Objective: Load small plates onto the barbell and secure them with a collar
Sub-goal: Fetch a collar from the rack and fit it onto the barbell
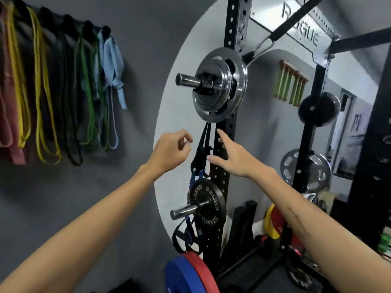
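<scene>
Silver plates: we see a stack of chrome plates [220, 85] on an upper steel sleeve [187, 79], above both our hands and touching neither; a dark collar-like piece sits against the stack on the sleeve, though we cannot tell what it is.
Left hand: our left hand [169, 152] hangs below and to the left of the stack, fingers curled loosely with thumb and forefinger nearly meeting, holding nothing.
Right hand: our right hand [234, 155] reaches toward the black upright [222, 166] just under the stack, fingers spread and empty — the fingertips lie over the perforated post, contact uncertain.
Black plate: one black plate [206, 205] marked 10 KGS and 22 LBS sits on a lower peg [183, 211], well below both hands.
Straps: black and blue straps [201, 153] dangle between our hands and down past the black plate.
Hard to make out: how many chrome plates make up the stack — we count at least two, a larger behind a smaller.
Cut off: a blue bumper plate [179, 275] and a red bumper plate [204, 271] leave the bottom edge.
Counts: two hands, two horizontal pegs here, one black plate, two coloured bumper plates.
Wall: resistance bands [44, 87] hang from hooks at left; blur keeps us from counting them.
</scene>
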